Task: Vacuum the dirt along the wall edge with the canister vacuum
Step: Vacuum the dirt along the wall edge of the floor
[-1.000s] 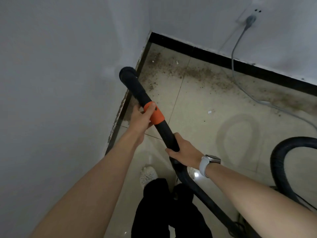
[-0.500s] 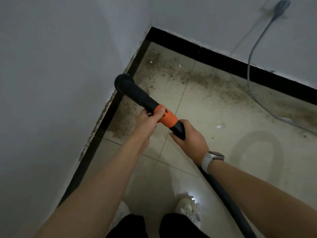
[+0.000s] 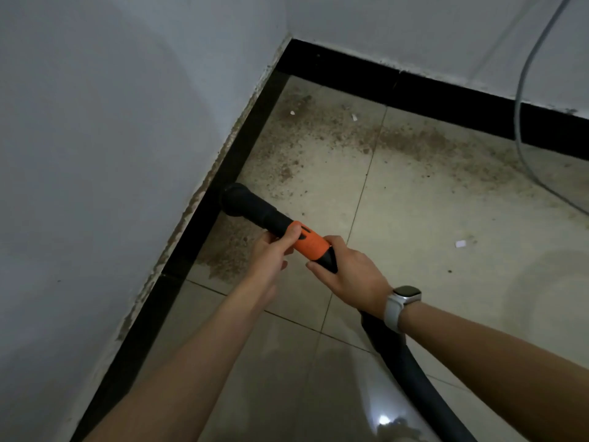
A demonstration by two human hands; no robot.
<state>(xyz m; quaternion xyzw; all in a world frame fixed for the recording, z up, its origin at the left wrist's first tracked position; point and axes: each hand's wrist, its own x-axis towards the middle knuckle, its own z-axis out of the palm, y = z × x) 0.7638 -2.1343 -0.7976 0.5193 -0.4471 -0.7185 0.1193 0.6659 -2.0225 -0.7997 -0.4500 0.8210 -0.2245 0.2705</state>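
Dirt [image 3: 338, 135] lies in a brown band on the tiled floor [image 3: 414, 218], thickest in the corner and trailing along both black baseboards, with a second patch [image 3: 229, 250] against the left baseboard [image 3: 204, 224] just under the nozzle. The nozzle [image 3: 236, 199] of the wand [image 3: 267, 215] sits low at the foot of that baseboard, touching it or nearly so; whether its mouth meets the floor cannot be told. The wand's long axis runs from the hands up and left toward the wall, while the main band of dirt lies ahead of the nozzle, toward the corner and then off to the right along the far baseboard [image 3: 446, 97]. The left hand [image 3: 271, 256] is the nearer one to the nozzle, its fingers and thumb curled round the wand at the front of the orange collar [image 3: 310, 244]. The right hand [image 3: 350, 275] grips the wand just behind the collar, where the black hose [image 3: 398, 352] drops away under the wrist with its watch [image 3: 401, 301]. A grey cord [image 3: 522, 100] hangs down the far wall onto the floor at right, crossing the dirt there. The next sweep likely means sliding the nozzle forward along the left baseboard toward the corner, the left hand steering.
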